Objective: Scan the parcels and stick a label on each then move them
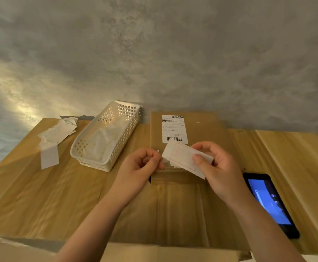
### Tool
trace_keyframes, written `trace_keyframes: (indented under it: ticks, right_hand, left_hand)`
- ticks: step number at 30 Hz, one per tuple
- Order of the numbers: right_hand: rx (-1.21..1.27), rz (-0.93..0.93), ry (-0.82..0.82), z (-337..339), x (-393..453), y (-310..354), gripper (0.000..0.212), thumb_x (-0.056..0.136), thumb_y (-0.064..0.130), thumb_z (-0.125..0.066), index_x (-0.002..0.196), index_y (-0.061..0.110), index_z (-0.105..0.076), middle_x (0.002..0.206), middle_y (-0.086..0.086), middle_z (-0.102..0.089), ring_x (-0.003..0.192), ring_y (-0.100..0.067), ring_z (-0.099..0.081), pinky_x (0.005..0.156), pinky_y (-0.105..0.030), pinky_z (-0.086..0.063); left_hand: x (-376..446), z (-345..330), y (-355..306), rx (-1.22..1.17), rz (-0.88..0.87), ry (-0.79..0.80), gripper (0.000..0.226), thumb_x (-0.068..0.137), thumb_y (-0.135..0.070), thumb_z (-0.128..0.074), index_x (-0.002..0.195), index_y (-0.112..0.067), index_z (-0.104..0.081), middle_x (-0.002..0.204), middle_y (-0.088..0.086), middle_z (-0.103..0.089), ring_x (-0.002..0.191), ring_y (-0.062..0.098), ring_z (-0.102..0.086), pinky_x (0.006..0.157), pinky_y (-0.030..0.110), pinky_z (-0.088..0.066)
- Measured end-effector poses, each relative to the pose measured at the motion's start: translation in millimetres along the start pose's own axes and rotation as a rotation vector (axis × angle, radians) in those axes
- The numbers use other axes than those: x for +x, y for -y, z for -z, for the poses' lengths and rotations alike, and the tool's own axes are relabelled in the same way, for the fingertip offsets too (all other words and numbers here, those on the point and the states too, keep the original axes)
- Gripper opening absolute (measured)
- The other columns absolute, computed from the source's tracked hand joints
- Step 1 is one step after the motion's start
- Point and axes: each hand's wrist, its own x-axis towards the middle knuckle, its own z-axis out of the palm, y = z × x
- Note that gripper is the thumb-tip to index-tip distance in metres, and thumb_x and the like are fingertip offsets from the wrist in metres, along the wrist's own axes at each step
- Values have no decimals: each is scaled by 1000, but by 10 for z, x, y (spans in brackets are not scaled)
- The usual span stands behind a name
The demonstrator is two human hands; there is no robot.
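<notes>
A flat brown cardboard parcel [201, 129] lies at the middle back of the table, with a white shipping label [174, 129] with barcodes stuck on its top. Above the parcel's near edge my right hand [216, 171] grips a small stack of white labels with red print [180, 157], thumb on top. My left hand [143, 167] pinches the left corner of that stack with curled fingers. A black handheld scanner [269, 203] with a lit blue screen lies on the table to the right.
A white perforated plastic basket [90, 157] holding crumpled clear film stands left of the parcel. Loose white backing papers [54, 137] lie at the far left. Cardboard sheets [41, 195] cover the table; a grey wall rises behind. Another box edge [154, 252] shows at the bottom.
</notes>
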Motion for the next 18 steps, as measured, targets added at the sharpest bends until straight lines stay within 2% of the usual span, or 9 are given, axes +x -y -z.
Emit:
trace_keyframes:
  ticks: [3, 6, 11, 15, 18]
  right_hand:
    - [-14, 6, -11, 35, 16, -34, 14, 96, 18, -61, 102, 31, -63, 102, 14, -69, 94, 4, -63, 59, -17, -53]
    - [1, 16, -8, 58, 20, -52, 15, 96, 18, -61, 100, 32, -63, 96, 18, -70, 95, 5, -64, 59, -17, -52]
    - [8, 29, 0, 69, 21, -69, 16, 96, 14, -61, 101, 28, -64, 92, 22, -70, 93, 5, -64, 60, -17, -53]
    - [6, 27, -1, 58, 11, -68, 15, 96, 14, -61, 101, 29, -64, 97, 17, -69, 95, 6, -64, 60, -16, -52]
    - [-5, 25, 1, 55, 5, -63, 14, 96, 16, -61, 102, 29, -63, 99, 16, -68, 95, 7, -64, 60, -17, -53]
  left_hand:
    - [23, -50, -9, 23, 12, 9, 11, 96, -12, -61, 89, -12, -69, 76, 2, -74, 72, 11, -63, 73, 24, -51]
    - [49, -66, -22, 25, 12, 0, 9, 95, -10, -61, 89, -10, -69, 77, 7, -73, 73, 17, -61, 74, 32, -52]
    - [50, -76, -54, 35, 23, 20, 10, 95, -8, -61, 90, -10, -70, 77, 0, -75, 75, 14, -64, 78, 33, -53]
    - [47, -68, -58, 45, 25, 32, 13, 95, -8, -61, 88, -13, -70, 76, 0, -74, 76, 22, -60, 81, 49, -52]
    - [48, -59, -59, 52, 24, 44, 17, 95, -7, -61, 84, -17, -70, 76, 1, -74, 76, 29, -58, 81, 55, -51]
